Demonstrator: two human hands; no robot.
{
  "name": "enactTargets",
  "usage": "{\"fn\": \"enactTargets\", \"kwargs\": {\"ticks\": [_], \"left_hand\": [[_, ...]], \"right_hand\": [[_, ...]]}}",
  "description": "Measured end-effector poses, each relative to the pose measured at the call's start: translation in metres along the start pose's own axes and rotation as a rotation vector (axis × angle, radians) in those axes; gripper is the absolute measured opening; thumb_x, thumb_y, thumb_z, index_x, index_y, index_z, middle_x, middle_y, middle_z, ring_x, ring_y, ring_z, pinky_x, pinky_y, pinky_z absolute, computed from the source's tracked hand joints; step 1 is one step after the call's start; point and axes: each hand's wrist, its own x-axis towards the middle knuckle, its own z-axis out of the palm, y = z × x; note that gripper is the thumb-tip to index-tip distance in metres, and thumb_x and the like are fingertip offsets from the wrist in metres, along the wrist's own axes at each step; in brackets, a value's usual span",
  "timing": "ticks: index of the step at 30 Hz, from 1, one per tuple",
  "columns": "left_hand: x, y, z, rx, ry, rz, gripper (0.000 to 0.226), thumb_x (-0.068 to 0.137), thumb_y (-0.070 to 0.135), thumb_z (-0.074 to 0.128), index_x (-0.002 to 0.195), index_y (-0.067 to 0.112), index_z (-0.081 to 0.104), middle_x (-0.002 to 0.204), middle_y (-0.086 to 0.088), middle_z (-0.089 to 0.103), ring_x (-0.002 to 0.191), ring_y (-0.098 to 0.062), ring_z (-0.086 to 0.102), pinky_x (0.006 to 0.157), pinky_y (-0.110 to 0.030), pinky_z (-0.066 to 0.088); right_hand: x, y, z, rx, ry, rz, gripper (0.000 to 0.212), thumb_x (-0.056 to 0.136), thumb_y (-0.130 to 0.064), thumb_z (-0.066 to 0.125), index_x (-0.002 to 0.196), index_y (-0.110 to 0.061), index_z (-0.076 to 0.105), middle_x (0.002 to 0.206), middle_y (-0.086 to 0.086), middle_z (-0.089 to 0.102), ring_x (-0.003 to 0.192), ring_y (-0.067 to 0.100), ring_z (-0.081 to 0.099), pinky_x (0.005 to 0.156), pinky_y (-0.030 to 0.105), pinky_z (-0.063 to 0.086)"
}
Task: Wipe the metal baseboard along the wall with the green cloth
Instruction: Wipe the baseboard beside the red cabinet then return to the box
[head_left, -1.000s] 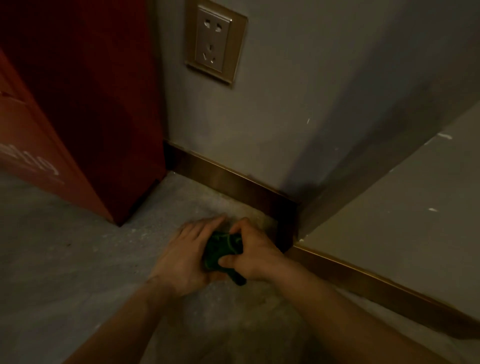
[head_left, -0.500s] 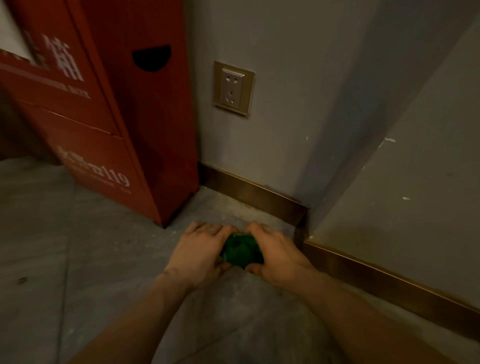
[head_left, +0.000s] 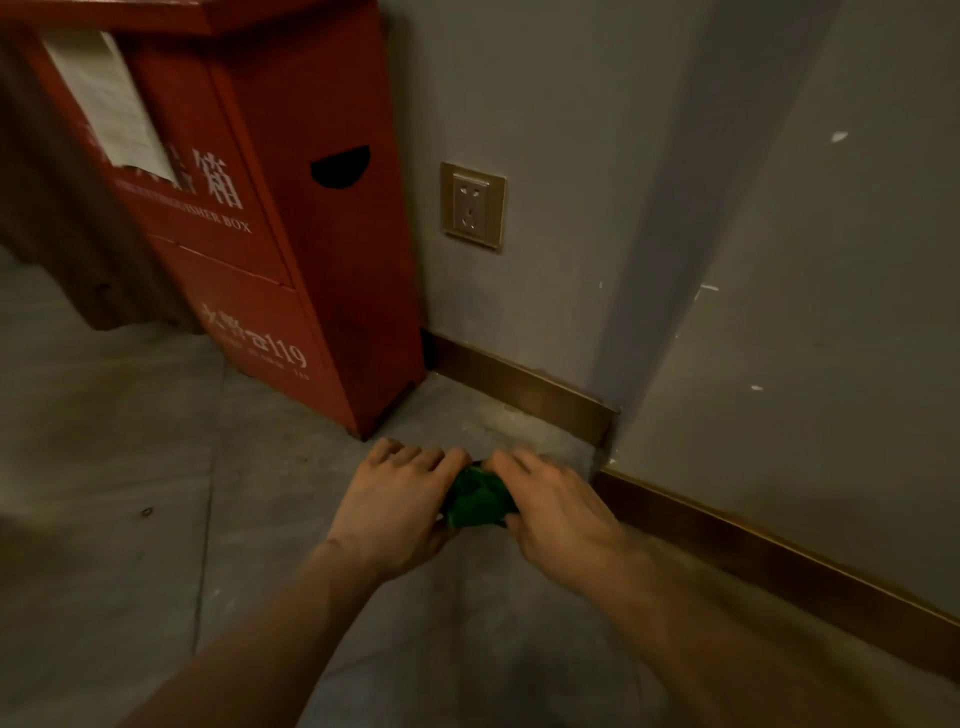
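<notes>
So right now both hands are bunched around the green cloth (head_left: 477, 500), left hand (head_left: 397, 496) and right hand (head_left: 556, 503) each curled onto a side of it, holding it wadded up low over the floor (head_left: 130, 493). The cloth sits just in front of the wall corner, near the metal baseboard (head_left: 524, 389) but not touching it as far as I can see. Looks like the cloth is just being gathered or folded here. No wiping contact at this point, and I can't tell from the finish which stretches are clean. The short run from the corner toward the red extinguisher box (head_left: 270, 218) and the long run on the other side of the corner both look left to do.
</notes>
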Motion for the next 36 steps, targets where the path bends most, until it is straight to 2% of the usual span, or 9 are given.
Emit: {"fn": "enactTargets", "kwargs": {"ticks": [6, 10, 16, 24, 32, 36], "left_hand": [[-0.034, 0.048, -0.082, -0.075, -0.163, -0.075, 0.054, 0.085, 0.059, 0.062, 0.13, 0.034, 0.047, 0.111, 0.003, 0.065, 0.101, -0.023, 0.063, 0.094, -0.041, 0.045], [-0.05, 0.082, -0.166, -0.118, -0.207, -0.112, 0.054, 0.085, 0.06, 0.063, 0.131, 0.036, 0.046, 0.113, 0.004, 0.066, 0.103, -0.023, 0.063, 0.095, -0.041, 0.045], [-0.049, 0.12, -0.325, -0.176, -0.162, -0.176, 0.055, 0.086, 0.061, 0.062, 0.132, 0.036, 0.047, 0.118, 0.004, 0.065, 0.107, -0.021, 0.062, 0.098, -0.041, 0.045], [-0.054, 0.171, -0.567, -0.195, -0.087, -0.304, 0.055, 0.084, 0.066, 0.061, 0.131, 0.041, 0.044, 0.119, 0.011, 0.063, 0.111, -0.017, 0.06, 0.098, -0.037, 0.041], [-0.07, 0.22, -0.742, -0.178, 0.014, -0.448, 0.056, 0.077, 0.067, 0.068, 0.123, 0.042, 0.047, 0.116, 0.013, 0.062, 0.11, -0.017, 0.061, 0.092, -0.039, 0.044], [-0.076, 0.23, -0.799, -0.223, 0.025, -0.496, 0.057, 0.075, 0.063, 0.074, 0.122, 0.043, 0.048, 0.117, 0.013, 0.063, 0.111, -0.016, 0.061, 0.095, -0.039, 0.043]], "right_hand": [[-0.055, -0.023, -0.062, 0.067, -0.063, 0.024, 0.049, 0.086, -0.018, 0.067, 0.126, -0.028, 0.042, 0.124, 0.0, 0.053, 0.107, 0.024, 0.055, 0.078, 0.036, 0.048], [-0.09, -0.05, -0.144, 0.091, -0.146, 0.071, 0.051, 0.084, -0.016, 0.068, 0.125, -0.03, 0.04, 0.124, 0.001, 0.052, 0.108, 0.025, 0.054, 0.082, 0.039, 0.05], [-0.116, -0.1, -0.311, 0.081, -0.177, 0.074, 0.047, 0.085, -0.012, 0.068, 0.124, -0.025, 0.045, 0.119, 0.002, 0.052, 0.103, 0.027, 0.057, 0.079, 0.038, 0.051], [-0.145, -0.172, -0.551, 0.048, -0.211, -0.014, 0.042, 0.085, -0.01, 0.066, 0.12, -0.023, 0.047, 0.119, 0.004, 0.054, 0.106, 0.03, 0.057, 0.083, 0.043, 0.052], [-0.18, -0.218, -0.714, 0.05, -0.151, -0.164, 0.047, 0.082, -0.009, 0.066, 0.12, -0.03, 0.049, 0.117, 0.001, 0.056, 0.104, 0.028, 0.059, 0.083, 0.04, 0.052], [-0.189, -0.241, -0.766, 0.076, -0.149, -0.179, 0.048, 0.084, -0.01, 0.068, 0.123, -0.03, 0.051, 0.12, 0.0, 0.056, 0.106, 0.025, 0.059, 0.088, 0.039, 0.051]]}}
